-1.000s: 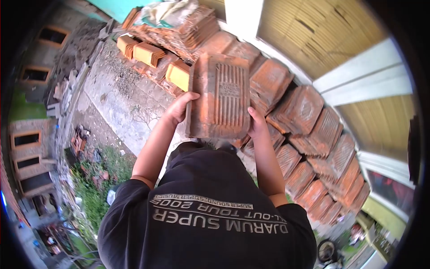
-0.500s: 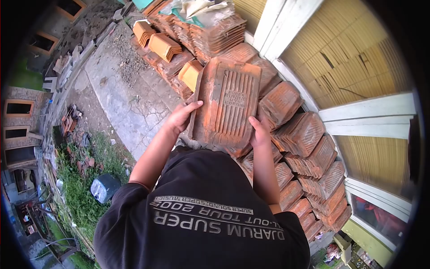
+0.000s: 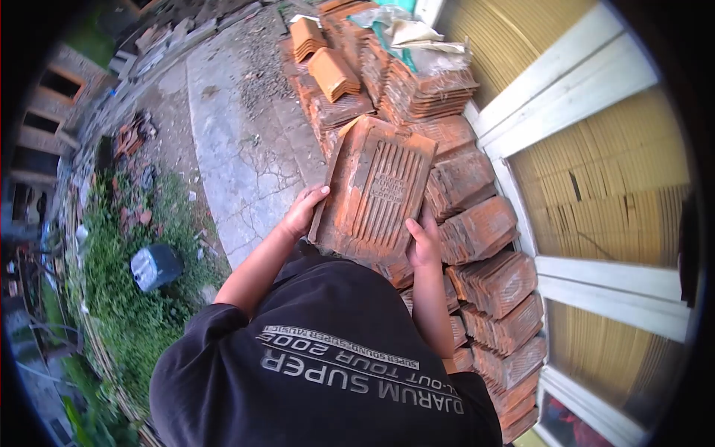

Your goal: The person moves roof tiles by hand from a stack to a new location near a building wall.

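Observation:
A weathered clay roof tile (image 3: 376,190), ribbed and stamped with lettering, is held up in front of my chest between both hands. My left hand (image 3: 305,212) grips its left edge, thumb on the near face. On the opposite side my right hand (image 3: 424,237) clasps the lower right edge, thumb in front and the other fingers mostly hidden behind. Just beyond the tile lie stacked roof tiles (image 3: 488,231), leaning in rows toward the wall. Whether the held tile is a single one cannot be told from this side.
Orange ridge tiles (image 3: 333,74) sit on the far stacks, near a plastic sheet (image 3: 424,37). A white-framed wall with yellow panels (image 3: 603,197) runs along the right. To the left are a cracked concrete path (image 3: 231,149), grass and a blue jerrycan (image 3: 156,267).
The view has turned, so the stacks and wall have shifted in the picture. Both hands still hold the roof tile, now slightly lower and tilted a little more clockwise.

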